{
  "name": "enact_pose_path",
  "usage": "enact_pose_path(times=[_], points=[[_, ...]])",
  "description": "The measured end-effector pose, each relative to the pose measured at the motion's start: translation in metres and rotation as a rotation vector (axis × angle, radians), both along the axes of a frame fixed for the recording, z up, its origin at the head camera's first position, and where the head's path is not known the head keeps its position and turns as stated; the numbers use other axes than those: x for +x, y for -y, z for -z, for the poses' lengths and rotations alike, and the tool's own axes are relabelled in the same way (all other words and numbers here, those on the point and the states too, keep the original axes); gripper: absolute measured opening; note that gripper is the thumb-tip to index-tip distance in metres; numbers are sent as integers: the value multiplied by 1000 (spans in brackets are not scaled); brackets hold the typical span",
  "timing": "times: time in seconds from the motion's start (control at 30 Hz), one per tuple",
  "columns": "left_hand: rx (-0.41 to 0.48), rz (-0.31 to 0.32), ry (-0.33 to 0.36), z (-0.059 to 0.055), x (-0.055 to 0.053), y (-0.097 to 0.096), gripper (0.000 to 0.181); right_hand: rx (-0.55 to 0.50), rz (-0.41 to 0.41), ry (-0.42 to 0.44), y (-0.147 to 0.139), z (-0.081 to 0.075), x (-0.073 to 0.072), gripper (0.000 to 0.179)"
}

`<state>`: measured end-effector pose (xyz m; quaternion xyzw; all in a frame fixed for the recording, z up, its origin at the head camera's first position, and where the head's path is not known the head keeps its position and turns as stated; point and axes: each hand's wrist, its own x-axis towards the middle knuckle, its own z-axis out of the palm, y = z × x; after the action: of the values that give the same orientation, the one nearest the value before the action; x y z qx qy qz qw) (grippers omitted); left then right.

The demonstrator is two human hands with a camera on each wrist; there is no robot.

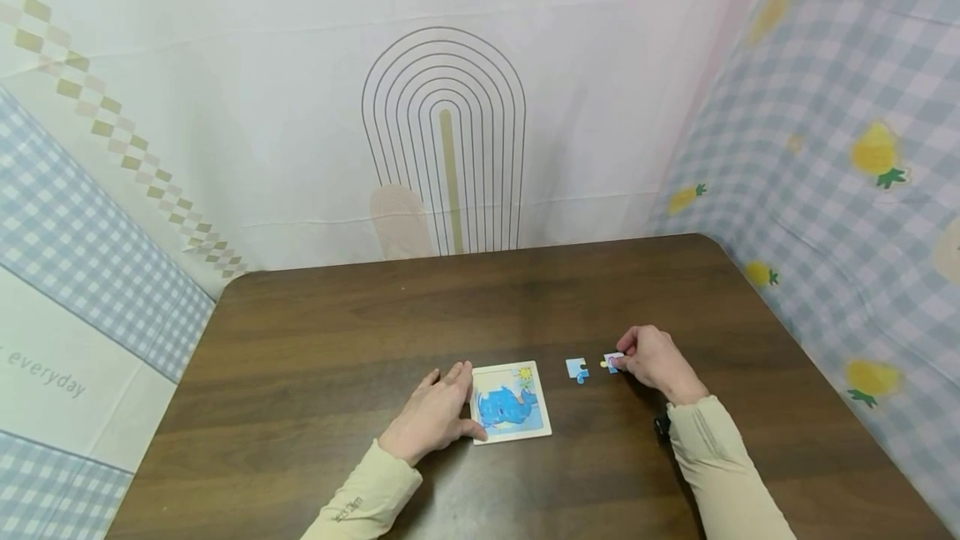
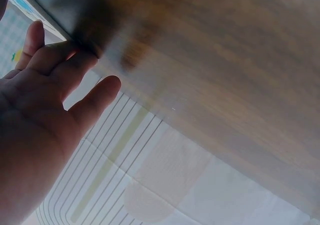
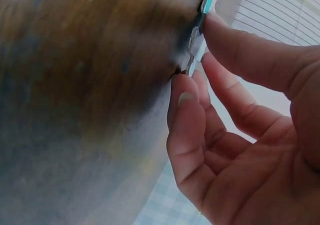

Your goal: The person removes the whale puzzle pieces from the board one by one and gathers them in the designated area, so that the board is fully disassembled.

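A square jigsaw puzzle point(image 1: 508, 407) with a pale frame lies on the brown table; a blue animal and a yellow flower-like shape show on it. My left hand point(image 1: 431, 417) rests along its left edge, thumb at the near left corner and fingers at the far one. In the left wrist view, fingertips of the left hand point(image 2: 50, 92) touch the frame's edge point(image 2: 47, 21). Right of the puzzle, my right hand point(image 1: 654, 361) pinches a small puzzle piece point(image 1: 611, 362) by its edges. Thumb and fingers of the right hand point(image 3: 235, 105) partly hide this piece point(image 3: 193, 50).
A loose light-blue puzzle piece point(image 1: 576, 368) lies between the framed puzzle and my right hand. The wooden table point(image 1: 337, 323) meets a patterned cloth point(image 1: 300, 148) at the back, and checked cloth point(image 1: 810, 190) hangs at the right.
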<state>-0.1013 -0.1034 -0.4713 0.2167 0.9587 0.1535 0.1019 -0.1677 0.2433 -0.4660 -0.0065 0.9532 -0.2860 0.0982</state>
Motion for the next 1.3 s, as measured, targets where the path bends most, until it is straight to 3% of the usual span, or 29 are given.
enact_pose_path(times=[0.4,0.63,0.87,1.03,1.3], points=[[-1,-1,-1,1,0,0,94,57,-22,-19,1,1,1,21],[-8,2,-10,0,0,-1,93,166,-69,-162,12,-3,6,19],[-10,8,-19,-1,-1,-1,94,93,-39,-332,35,-12,14,25],[-13,5,-24,-1,-2,-1,94,90,-146,-331,60,-12,20,29],[-22,-1,-13,-1,-1,-2,92,209,-340,-311,95,-5,31,43]])
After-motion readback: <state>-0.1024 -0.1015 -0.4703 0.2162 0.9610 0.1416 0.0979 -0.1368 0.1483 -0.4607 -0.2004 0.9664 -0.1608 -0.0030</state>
